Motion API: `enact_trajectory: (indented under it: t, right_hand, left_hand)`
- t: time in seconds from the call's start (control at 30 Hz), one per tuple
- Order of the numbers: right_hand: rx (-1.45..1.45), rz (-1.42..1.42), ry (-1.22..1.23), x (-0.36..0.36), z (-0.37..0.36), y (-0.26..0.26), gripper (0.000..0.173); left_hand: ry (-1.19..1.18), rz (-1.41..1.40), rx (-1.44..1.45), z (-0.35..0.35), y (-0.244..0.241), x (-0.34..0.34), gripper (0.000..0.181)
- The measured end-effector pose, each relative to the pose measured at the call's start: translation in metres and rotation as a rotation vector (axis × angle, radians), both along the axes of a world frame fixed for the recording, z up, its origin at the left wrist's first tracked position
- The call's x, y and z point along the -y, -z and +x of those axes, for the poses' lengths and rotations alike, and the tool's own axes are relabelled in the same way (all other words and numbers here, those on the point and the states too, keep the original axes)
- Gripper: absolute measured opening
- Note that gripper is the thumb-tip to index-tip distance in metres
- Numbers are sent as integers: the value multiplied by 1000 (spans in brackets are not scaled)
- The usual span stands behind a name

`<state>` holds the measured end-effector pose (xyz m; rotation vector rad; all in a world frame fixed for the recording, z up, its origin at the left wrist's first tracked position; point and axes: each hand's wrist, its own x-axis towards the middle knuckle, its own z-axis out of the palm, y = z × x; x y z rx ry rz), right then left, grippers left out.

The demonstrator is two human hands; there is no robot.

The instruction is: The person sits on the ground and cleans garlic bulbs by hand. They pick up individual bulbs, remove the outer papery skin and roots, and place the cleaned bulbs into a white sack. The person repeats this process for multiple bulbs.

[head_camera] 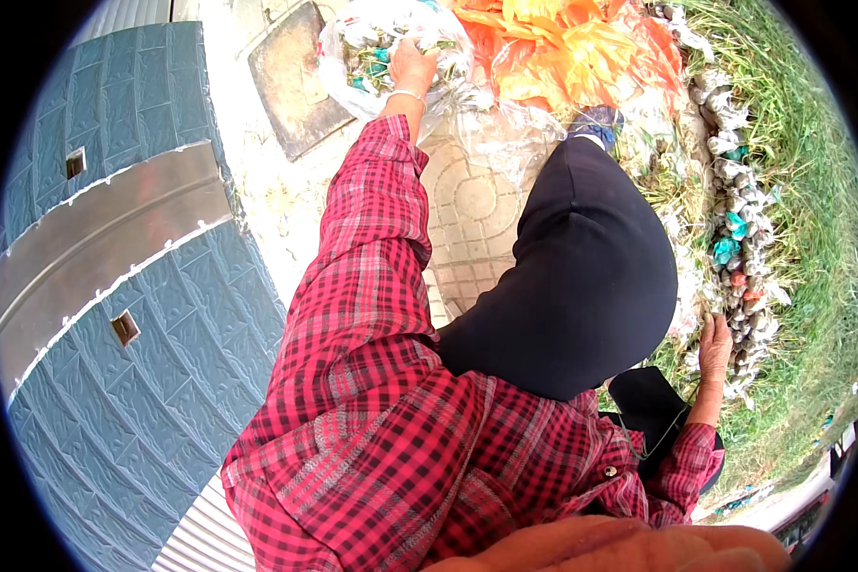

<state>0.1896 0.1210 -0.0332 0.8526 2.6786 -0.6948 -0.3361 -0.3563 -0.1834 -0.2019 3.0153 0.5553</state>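
Observation:
My left hand reaches into an opened clear plastic bag at the top. White and teal plastic-wrapped bundles with grassy stalks lie in it. The fingertips are partly hidden, so a grip cannot be made out. At the right, my right hand rests beside a long row of small plastic-wrapped bundles, mostly white, some teal or red. Its fingers point toward the row, and whether they hold anything is unclear. Orange and yellow thin plastic bags lie heaped right of the clear bag.
My bent leg in dark trousers is over patterned paving. A stained square board lies beside the clear bag. A blue panelled wall stands left; long grass grows right. Blurred skin, very close to the lens, crosses the bottom edge.

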Motion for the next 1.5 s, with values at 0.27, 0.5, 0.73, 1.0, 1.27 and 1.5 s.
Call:
enact_trajectory:
  t: [0.27, 0.5, 0.73, 1.0, 1.27, 1.5]
  right_hand:
    - [-324, -510, 354, -7, -24, 17, 18]
    - [-368, -661, 395, 19, -72, -18, 17]
    - [-545, -902, 414, 41, -99, -61, 20]
    - [-971, -1311, 497, 30, -94, -91, 17]
    - [-1261, -1333, 609, -6, -53, -75, 24]
    - [-1154, -1362, 646, -13, -26, -37, 24]
  left_hand:
    - [-30, 253, 117, 27, 7, 47, 45]
    - [-351, 1195, 708, 79, -61, 10, 19]
    - [544, 1404, 625, 126, -219, -131, 46]
    - [1243, 1200, 669, 216, -315, -307, 52]
    - [1198, 1385, 898, 325, -249, -405, 54]
    - [1100, 1315, 1142, 351, -201, -412, 45]
